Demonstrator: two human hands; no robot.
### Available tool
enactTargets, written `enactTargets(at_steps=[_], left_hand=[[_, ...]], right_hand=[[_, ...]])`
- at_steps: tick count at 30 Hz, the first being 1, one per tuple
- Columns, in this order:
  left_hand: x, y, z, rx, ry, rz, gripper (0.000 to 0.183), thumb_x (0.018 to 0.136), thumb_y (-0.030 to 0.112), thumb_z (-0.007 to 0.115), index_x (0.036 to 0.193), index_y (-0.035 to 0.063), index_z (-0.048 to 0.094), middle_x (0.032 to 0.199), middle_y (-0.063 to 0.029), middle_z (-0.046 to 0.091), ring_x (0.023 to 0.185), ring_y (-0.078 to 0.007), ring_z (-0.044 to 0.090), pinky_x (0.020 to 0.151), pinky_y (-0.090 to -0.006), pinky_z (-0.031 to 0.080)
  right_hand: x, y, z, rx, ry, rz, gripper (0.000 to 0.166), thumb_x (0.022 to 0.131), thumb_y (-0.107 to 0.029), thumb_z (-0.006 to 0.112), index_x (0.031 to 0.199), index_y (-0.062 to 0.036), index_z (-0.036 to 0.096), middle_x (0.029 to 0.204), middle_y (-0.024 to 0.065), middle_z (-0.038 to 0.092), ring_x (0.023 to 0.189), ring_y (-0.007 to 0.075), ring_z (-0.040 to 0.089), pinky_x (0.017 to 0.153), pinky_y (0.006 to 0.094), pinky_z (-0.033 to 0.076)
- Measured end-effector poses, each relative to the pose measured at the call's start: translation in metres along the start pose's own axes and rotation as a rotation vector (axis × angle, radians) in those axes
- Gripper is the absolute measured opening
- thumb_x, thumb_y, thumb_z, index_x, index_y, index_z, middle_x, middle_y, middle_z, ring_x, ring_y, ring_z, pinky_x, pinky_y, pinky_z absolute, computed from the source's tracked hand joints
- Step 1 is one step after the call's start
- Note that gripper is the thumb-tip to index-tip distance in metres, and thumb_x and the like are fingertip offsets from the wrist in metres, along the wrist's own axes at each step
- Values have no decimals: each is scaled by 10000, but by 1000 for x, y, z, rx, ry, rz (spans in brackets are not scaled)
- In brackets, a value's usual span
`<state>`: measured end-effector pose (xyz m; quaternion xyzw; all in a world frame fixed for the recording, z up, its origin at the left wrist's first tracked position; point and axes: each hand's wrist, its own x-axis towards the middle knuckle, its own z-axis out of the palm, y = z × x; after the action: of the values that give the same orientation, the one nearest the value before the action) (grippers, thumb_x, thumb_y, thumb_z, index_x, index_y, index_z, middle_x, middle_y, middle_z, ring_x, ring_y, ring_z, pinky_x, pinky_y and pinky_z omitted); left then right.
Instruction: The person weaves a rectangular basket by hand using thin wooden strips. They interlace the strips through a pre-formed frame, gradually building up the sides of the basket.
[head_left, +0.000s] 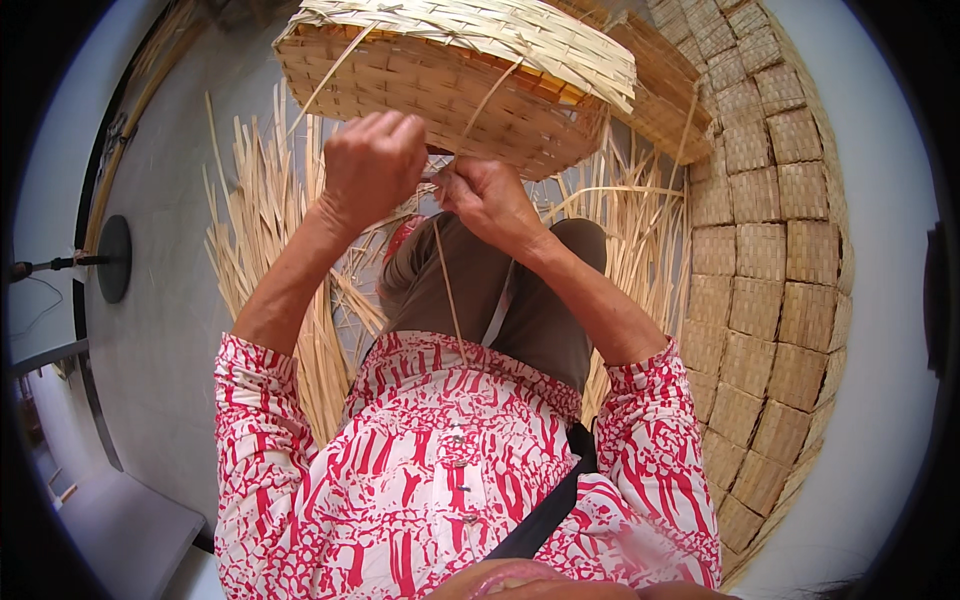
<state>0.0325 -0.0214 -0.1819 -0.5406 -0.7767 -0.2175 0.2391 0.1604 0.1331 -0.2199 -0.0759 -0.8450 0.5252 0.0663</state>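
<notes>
My right hand (487, 199) pinches a thin bamboo strip (480, 112) just below a woven bamboo basket (450, 97). From the basket's upper edge the strip comes down to my fingers, and a loose length (450, 285) hangs below them across my lap. Close beside it, my left hand (375, 169) is curled into a fist, its fingertips turned away from view. A small dark piece shows between the two hands; I cannot tell what it is or whether the left hand grips it. Another strip (337, 67) crosses the basket's side behind my left hand.
Long split bamboo strips (262, 217) lie on the floor at both sides of my legs. Stacked woven bamboo pieces (757, 247) line the right side. A second woven piece (667, 82) lies behind the basket. At the far left stands a round dark base (115, 259) with a pole.
</notes>
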Motion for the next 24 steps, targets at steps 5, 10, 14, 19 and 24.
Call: enactTargets(at_steps=[5,10,14,19,24], left_hand=[[2,-13,9,-545,-107,-211,232,933,117,692,1143,18,708,882,-66,716,803,-199,709,681,-327,567],[27,1,13,-1275,-306,-292,212,979,164,727,1122,7,715,875,-4,709,749,-47,642,607,-221,544],[37,-4,4,-1321,-301,-270,113,962,102,740,1040,22,722,801,15,680,672,-31,623,576,-197,512],[45,-4,-7,-1334,-268,-305,98,971,48,710,1065,23,702,847,6,697,732,-46,685,647,-212,592],[55,-5,4,-1170,-135,-197,101,973,13,688,1074,13,689,888,-11,707,804,-77,703,728,-239,614]], right_hand=[[-6,-6,-2,169,-61,51,248,1056,-172,588,999,33,715,841,37,703,747,103,654,690,279,553],[-7,-21,-21,48,-71,-49,225,987,-197,644,933,9,715,770,136,696,692,189,663,664,378,528],[-5,-55,-73,-360,49,-198,212,949,-224,708,962,-14,733,838,161,729,746,274,712,697,417,554],[42,-32,-106,-678,217,-338,428,876,-304,774,1194,-32,687,949,150,745,837,282,728,769,410,564],[75,-63,-111,-464,-297,41,429,865,-266,719,1245,-80,645,1051,140,733,982,251,701,887,370,538]])
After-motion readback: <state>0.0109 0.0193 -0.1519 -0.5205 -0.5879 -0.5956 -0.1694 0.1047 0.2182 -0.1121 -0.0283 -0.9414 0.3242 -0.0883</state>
